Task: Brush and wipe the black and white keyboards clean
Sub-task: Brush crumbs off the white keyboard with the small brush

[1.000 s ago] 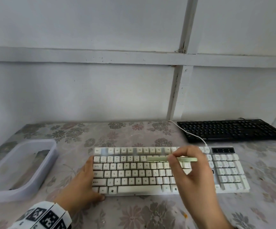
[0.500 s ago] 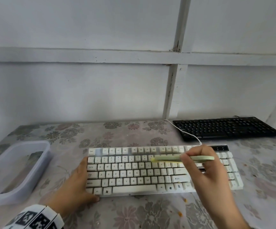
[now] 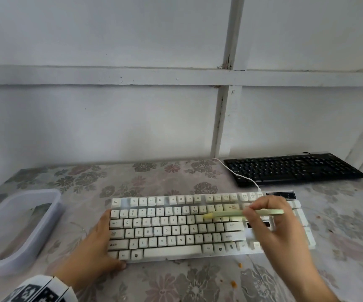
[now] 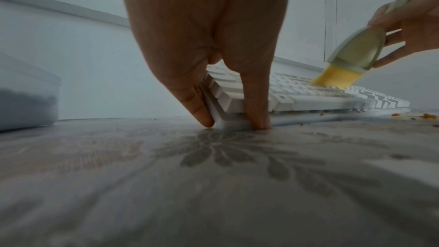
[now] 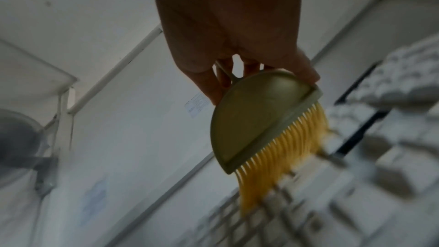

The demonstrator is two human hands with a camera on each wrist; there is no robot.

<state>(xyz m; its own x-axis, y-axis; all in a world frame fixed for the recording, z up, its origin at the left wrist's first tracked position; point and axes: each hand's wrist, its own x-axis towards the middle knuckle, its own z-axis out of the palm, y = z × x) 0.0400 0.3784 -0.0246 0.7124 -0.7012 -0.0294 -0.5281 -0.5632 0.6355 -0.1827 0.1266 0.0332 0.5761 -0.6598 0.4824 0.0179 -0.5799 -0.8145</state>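
Observation:
The white keyboard (image 3: 167,229) lies in front of me on the flowered table (image 3: 176,284). My left hand (image 3: 102,240) holds its front left corner, fingers along the side edge and thumb on the front edge; the left wrist view shows this hand (image 4: 235,123) clamped on the corner. My right hand (image 3: 256,211) pinches a pale green brush (image 3: 230,213) over the keyboard's right half. Its yellow bristles (image 5: 285,166) touch the upper key rows. The black keyboard (image 3: 293,168) lies untouched at the back right by the wall.
A translucent plastic container (image 3: 17,227) stands at the left of the table. The white cable (image 3: 241,177) runs from the white keyboard across the black keyboard's left end. Orange crumbs (image 3: 233,284) lie on the cloth in front of the keyboard. A wall closes off the back.
My right hand has swept the brush to the right along the upper key rows. The left hand has kept its hold on the keyboard's corner.

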